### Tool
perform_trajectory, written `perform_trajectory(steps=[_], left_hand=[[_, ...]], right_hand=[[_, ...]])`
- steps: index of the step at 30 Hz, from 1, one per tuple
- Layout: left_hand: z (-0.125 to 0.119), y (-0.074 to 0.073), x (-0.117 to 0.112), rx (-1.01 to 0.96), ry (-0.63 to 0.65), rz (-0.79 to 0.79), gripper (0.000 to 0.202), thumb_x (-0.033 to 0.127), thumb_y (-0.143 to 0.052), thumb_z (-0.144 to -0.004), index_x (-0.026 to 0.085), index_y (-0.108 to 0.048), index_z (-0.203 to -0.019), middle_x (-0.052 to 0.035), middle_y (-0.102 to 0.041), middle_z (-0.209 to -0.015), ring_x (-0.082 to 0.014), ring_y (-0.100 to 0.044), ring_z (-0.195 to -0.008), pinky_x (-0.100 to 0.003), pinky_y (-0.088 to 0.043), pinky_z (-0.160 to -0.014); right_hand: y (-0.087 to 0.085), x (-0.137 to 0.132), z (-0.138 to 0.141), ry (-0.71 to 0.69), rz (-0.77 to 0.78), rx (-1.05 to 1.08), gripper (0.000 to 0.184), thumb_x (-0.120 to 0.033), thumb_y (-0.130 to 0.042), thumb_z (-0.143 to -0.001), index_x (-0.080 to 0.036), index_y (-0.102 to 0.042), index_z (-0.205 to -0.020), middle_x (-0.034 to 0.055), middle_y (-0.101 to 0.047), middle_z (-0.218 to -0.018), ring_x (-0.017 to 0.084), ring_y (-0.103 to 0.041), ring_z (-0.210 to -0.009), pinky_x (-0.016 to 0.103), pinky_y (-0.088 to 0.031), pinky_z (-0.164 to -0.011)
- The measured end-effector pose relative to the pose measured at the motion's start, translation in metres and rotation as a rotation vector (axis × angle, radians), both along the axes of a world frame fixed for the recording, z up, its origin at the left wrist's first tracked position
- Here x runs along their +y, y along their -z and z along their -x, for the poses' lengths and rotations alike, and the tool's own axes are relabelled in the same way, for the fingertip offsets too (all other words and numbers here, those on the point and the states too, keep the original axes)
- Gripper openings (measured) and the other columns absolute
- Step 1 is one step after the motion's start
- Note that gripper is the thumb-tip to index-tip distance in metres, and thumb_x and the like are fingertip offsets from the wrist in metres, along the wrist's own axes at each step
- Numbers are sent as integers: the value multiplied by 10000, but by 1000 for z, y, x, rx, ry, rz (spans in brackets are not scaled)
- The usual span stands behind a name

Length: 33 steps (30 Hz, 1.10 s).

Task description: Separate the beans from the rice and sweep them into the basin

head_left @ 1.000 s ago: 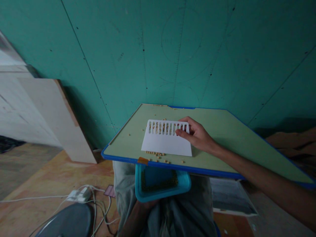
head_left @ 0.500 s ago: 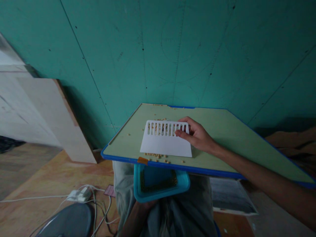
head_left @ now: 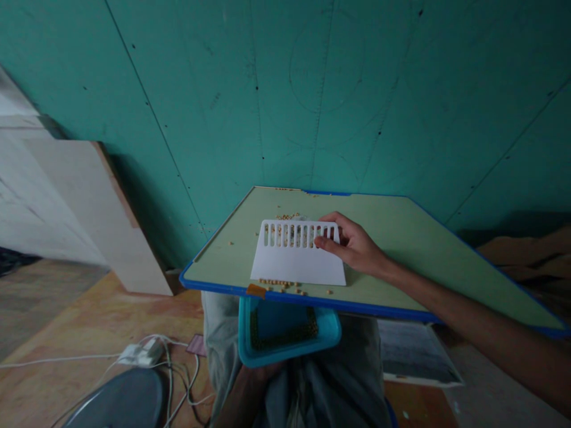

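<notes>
My right hand [head_left: 350, 242] grips a white slotted plastic scraper [head_left: 298, 264] at its upper right corner, thumb in front and fingers behind. The scraper leans over the pale green tabletop [head_left: 401, 249], its long lower edge close to the blue front edge. Small tan bean-like pieces [head_left: 276, 283] lie along that lower edge, and more pieces [head_left: 288, 216] show behind the scraper and through its slots. Below the table edge, a blue plastic tub [head_left: 289, 352] with similar small pieces inside rests above my lap. My left hand [head_left: 267, 370] holds it from underneath, fingers mostly hidden.
A green wall [head_left: 276, 107] stands behind the table. Orange tape [head_left: 256, 290] sticks to the front edge. On the floor at left are a white power strip [head_left: 143, 352] with cords and a dark grey rounded object [head_left: 120, 401]. A pale board [head_left: 102, 208] leans against the wall.
The scraper has shifted slightly toward the table's front edge, and more of the pieces behind it show. The tub and my left hand stay nearly where they were.
</notes>
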<state>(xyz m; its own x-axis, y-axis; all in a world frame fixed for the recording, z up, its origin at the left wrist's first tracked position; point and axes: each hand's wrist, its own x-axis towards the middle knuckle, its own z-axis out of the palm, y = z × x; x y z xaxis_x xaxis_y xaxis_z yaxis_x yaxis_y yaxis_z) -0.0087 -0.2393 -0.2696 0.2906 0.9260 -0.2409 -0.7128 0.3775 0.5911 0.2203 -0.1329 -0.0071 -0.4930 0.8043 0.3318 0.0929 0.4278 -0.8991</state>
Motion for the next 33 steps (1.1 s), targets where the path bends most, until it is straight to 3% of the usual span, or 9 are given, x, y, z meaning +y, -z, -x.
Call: perform_trajectory(steps=[4, 6, 8, 13, 17, 20, 22, 25, 33], left_hand=[[-1, -14, -3, -121, 9, -18, 591, 789, -578, -685, 444, -723, -1142, 106, -593, -1371, -287, -457, -1377, -403, -234, -1220], [-2, -20, -5, -162, -1, -17, 596, 785, -579, -690, 443, -715, -1158, 110, -588, -1374, -288, -432, -1396, -429, -413, -1124], [-3, -22, -6, -165, -21, -32, 609, 815, -510, -715, 464, -700, -1174, 126, -577, -1382, -281, -416, -1407, -438, -496, -1037], [3, -5, -5, -7, -42, -86, 655, 846, -288, -790, 499, -679, -1184, 146, -571, -1383, -280, -465, -1371, -492, -420, -1121], [8, 8, -6, 192, -4, -70, 741, 833, -352, -787, 322, -693, -1201, -31, -590, -1403, -331, -510, -1326, -540, -427, -1099], [7, -2, -21, 367, -34, -127, 760, 818, -400, -790, 246, -653, -1220, -128, -553, -1428, -314, -541, -1281, -581, -407, -1086], [6, -17, -38, 516, -40, -164, 542, 595, -562, -866, 207, -629, -1238, -132, -561, -1403, -290, -509, -1306, -560, -379, -1108], [3, -38, -58, 691, -44, -216, 403, 436, -625, -882, 190, -639, -1202, -114, -582, -1359, -287, -515, -1285, -540, -402, -1087], [-8, -53, -61, 859, -41, -247, 370, 415, -638, -879, 177, -659, -1161, -98, -642, -1270, -274, -589, -1187, -503, -461, -1036]], right_hand=[[0, -1, 0, 6, 3, -2, 343, -419, -722, -833, -222, -520, -1029, -38, -588, -751, 99, -563, -608, 196, -422, -494], [-1, -2, 0, 5, 9, -4, 344, -420, -724, -830, -223, -518, -1023, -36, -592, -753, 101, -565, -608, 197, -421, -491], [0, -2, 0, -1, 13, -7, 346, -421, -724, -830, -224, -516, -1025, -35, -593, -751, 103, -565, -608, 198, -423, -490], [1, -3, 1, -19, 17, -21, 337, -421, -716, -838, -228, -510, -1023, -38, -589, -733, 103, -558, -601, 198, -419, -488], [1, -5, 1, -30, 26, -19, 332, -418, -717, -838, -229, -503, -1008, -43, -581, -725, 97, -543, -588, 195, -409, -481], [0, -5, 1, -40, 34, -22, 343, -417, -724, -834, -229, -496, -1009, -41, -584, -731, 97, -546, -594, 195, -410, -485], [0, -5, 2, -50, 42, -16, 348, -414, -726, -834, -229, -489, -1011, -42, -585, -736, 97, -546, -598, 194, -413, -486], [1, -6, 3, -65, 47, -1, 345, -401, -725, -838, -230, -484, -1017, -45, -579, -738, 91, -539, -599, 189, -413, -486], [1, -8, 4, -64, 29, -22, 339, -416, -709, -847, -239, -477, -1020, -43, -567, -744, 96, -536, -598, 192, -413, -483]])
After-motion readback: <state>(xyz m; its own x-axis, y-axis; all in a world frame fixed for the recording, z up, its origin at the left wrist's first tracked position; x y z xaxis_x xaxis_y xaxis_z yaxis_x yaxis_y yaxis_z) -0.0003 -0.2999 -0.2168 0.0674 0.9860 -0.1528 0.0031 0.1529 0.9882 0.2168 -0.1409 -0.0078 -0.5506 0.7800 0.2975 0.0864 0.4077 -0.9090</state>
